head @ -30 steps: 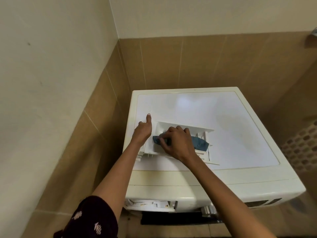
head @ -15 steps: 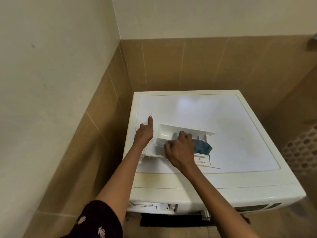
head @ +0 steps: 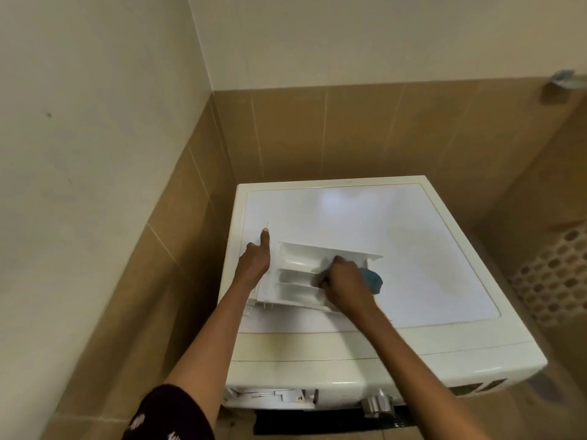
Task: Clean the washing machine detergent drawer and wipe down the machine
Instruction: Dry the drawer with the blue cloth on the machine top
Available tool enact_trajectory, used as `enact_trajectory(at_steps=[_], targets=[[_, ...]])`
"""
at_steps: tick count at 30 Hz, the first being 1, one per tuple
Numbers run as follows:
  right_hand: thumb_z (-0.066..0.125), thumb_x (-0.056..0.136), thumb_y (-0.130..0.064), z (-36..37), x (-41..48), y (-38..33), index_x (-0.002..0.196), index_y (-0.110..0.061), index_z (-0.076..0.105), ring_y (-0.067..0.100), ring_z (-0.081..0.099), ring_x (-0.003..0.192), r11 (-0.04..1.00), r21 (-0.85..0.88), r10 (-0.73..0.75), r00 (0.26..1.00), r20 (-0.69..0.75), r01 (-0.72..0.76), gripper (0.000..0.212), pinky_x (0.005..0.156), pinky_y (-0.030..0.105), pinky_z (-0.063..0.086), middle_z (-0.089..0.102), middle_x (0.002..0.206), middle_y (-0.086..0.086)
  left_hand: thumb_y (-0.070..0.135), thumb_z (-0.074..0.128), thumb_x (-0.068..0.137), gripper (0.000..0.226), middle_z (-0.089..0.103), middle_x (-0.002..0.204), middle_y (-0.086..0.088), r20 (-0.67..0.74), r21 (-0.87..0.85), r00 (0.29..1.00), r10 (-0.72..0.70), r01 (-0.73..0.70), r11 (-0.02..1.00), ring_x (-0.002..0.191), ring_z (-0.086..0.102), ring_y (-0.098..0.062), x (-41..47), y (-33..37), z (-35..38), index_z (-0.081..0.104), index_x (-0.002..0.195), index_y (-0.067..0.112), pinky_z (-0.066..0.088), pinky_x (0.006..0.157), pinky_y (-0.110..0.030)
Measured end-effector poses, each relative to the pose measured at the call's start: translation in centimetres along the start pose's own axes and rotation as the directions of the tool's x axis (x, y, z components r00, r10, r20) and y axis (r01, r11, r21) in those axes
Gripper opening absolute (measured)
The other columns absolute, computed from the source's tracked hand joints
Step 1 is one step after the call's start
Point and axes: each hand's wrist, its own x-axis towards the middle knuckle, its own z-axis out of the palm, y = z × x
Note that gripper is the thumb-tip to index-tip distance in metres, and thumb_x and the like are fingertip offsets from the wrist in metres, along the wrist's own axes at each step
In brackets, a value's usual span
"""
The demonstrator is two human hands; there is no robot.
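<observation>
The left arm, in a dark patterned sleeve point(head: 168, 414), reached forward to the washer's point(head: 428, 249) left edge. The left hand point(head: 254, 263) lay back-up against the drawer's point(head: 295, 281) left side, index finger straight and pointing along the lid. Its other fingers were tucked under, so whether they gripped the drawer could not be told. The drawer sat loose on the lid, near its front left, compartments facing up. The right arm crossed in from lower right. The right hand point(head: 344, 284) was clenched, knuckles up, around a blue cloth point(head: 373, 279), pressing it into the drawer's right end. Below, the open slot point(head: 270, 396) showed in the front panel, with a knob point(head: 378, 404) to its right.
</observation>
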Motion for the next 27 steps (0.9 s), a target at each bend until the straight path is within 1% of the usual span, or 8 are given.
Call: enact_trajectory(at_steps=[6, 9, 11, 13, 17, 20, 23, 27], targets=[[0.056, 0.086, -0.005, -0.2, -0.5, -1.6, 0.094, -0.011, 0.075, 0.027, 0.06, 0.1, 0.959, 0.212, -0.192, 0.981, -0.011, 0.19, 0.021, 0.089, 0.025, 0.043, 0.065, 0.107, 0.01, 0.062, 0.01, 0.092, 0.078, 0.035, 0.148, -0.015, 0.0, -0.019, 1.0, -0.001, 0.001, 1.0, 0.132, 0.04, -0.031, 0.4, -0.2, 0.1, 0.031, 0.144, 0.008, 0.033, 0.111, -0.042], [0.058, 0.077, -0.008, -2.1, -1.1, 2.1, 0.08, -0.01, 0.077, 0.021, 0.065, 0.094, 0.96, 0.26, -0.103, 0.995, -0.018, 0.104, 0.02, 0.084, 0.021, 0.045, 0.071, 0.095, 0.006, 0.061, 0.009, 0.093, 0.078, 0.034, 0.149, -0.015, 0.008, -0.019, 1.0, 0.006, -0.006, 1.0, 0.132, 0.039, -0.031, 0.2, -0.2, 0.0, 0.031, 0.144, 0.007, 0.032, 0.109, -0.04], [0.057, 0.077, 0.0, -3.6, -1.6, 3.7, 0.083, -0.01, 0.077, 0.015, 0.063, 0.083, 0.964, 0.26, 0.054, 0.998, 0.032, -0.061, 0.023, 0.069, 0.015, 0.04, 0.069, 0.084, 0.0, 0.06, 0.009, 0.093, 0.077, 0.034, 0.148, -0.016, 0.0, -0.012, 1.0, 0.007, -0.007, 1.0, 0.132, 0.04, -0.031, 0.1, -0.2, 0.0, 0.03, 0.144, 0.006, 0.032, 0.107, -0.04], [0.052, 0.079, 0.006, -4.9, -1.3, 4.4, 0.082, -0.011, 0.075, 0.007, 0.058, 0.061, 0.866, 0.475, 0.208, 0.976, -0.062, -0.155, 0.03, 0.053, 0.011, 0.039, 0.065, 0.071, 0.002, 0.06, 0.008, 0.093, 0.078, 0.035, 0.148, -0.016, -0.003, -0.001, 1.0, 0.005, -0.005, 1.0, 0.131, 0.041, -0.031, 0.1, -0.1, 0.0, 0.03, 0.144, 0.005, 0.034, 0.106, -0.04], [0.048, 0.083, 0.006, -6.1, 0.6, 1.9, 0.088, -0.013, 0.073, 0.0, 0.063, 0.073, 0.567, 0.824, 0.354, 0.903, -0.243, 0.0, 0.031, 0.066, 0.011, 0.05, 0.071, 0.087, 0.004, 0.063, 0.008, 0.091, 0.081, 0.041, 0.144, -0.017, 0.004, -0.01, 1.0, 0.005, -0.005, 1.0, 0.125, 0.047, -0.032, 0.2, -0.3, 0.0, 0.033, 0.142, 0.006, 0.038, 0.107, -0.043], [0.048, 0.082, 0.005, -3.8, 2.7, -1.8, 0.096, -0.011, 0.074, 0.006, 0.061, 0.073, 0.723, 0.691, 0.178, 0.966, -0.187, 0.0, 0.034, 0.063, 0.007, 0.046, 0.071, 0.092, 0.004, 0.063, 0.009, 0.091, 0.081, 0.039, 0.145, -0.018, 0.0, -0.016, 1.0, -0.003, 0.003, 1.0, 0.128, 0.044, -0.033, 0.1, -0.2, 0.0, 0.032, 0.143, 0.006, 0.036, 0.108, -0.044], [0.047, 0.089, -0.008, 0.3, 3.6, -4.6, 0.106, -0.013, 0.07, 0.017, 0.063, 0.093, 0.933, 0.345, -0.122, 0.992, 0.038, 0.102, 0.029, 0.082, 0.023, 0.046, 0.069, 0.109, 0.003, 0.059, 0.01, 0.093, 0.076, 0.034, 0.148, -0.017, -0.012, -0.02, 1.0, -0.007, 0.007, 1.0, 0.133, 0.038, -0.033, 0.1, -0.1, 0.1, 0.03, 0.144, 0.006, 0.033, 0.109, -0.042], [0.04, 0.093, -0.027, 0.0, 3.5, -0.8, 0.106, -0.028, 0.067, 0.024, 0.06, 0.105, 0.995, 0.102, -0.021, 0.991, 0.136, 0.007, 0.03, 0.092, 0.036, 0.041, 0.066, 0.114, 0.002, 0.062, 0.01, 0.091, 0.08, 0.042, 0.143, -0.017, -0.014, -0.016, 1.0, -0.007, 0.007, 1.0, 0.125, 0.048, -0.032, -0.1, -0.1, -0.1, 0.033, 0.142, 0.005, 0.04, 0.103, -0.04]])
